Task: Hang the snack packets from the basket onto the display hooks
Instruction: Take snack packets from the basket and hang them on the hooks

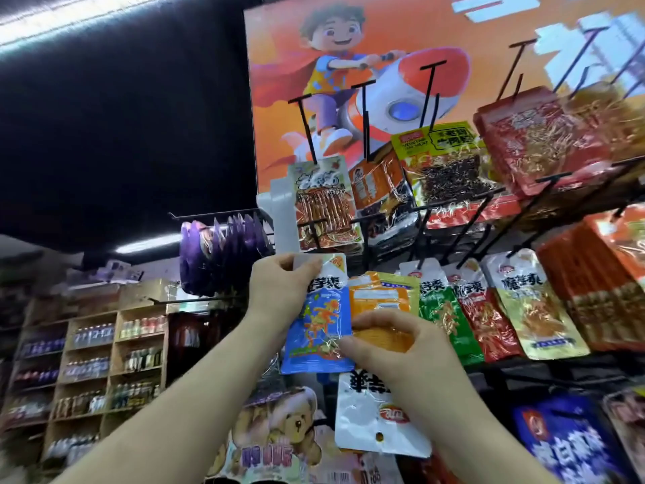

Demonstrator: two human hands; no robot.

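The left hand [279,286] is raised in front of the display, its thumb and fingers pinched together on the pale top edge of a blue packet [317,323]. The packet hangs straight down from those fingertips, printed face toward the camera. Just above the left fingers sits the crossbar end of a black hook [316,235]; whether the packet's top touches it cannot be told.

The right hand [394,347] is below and to the right of the left fingers, its fingers curled. Its thumb tip lies against the blue packet's lower right edge. A white packet [370,413] hangs upside down beneath its palm, held there by fingers that are hidden.

Behind the right fingers an orange packet [380,295] hangs just beside the blue one, and beyond it, farther right, a green packet [441,309] and a red packet [485,321]. Well above both hands is a cartoon poster [349,64]; far left of the left fingers are shelves [94,361] of bottles.
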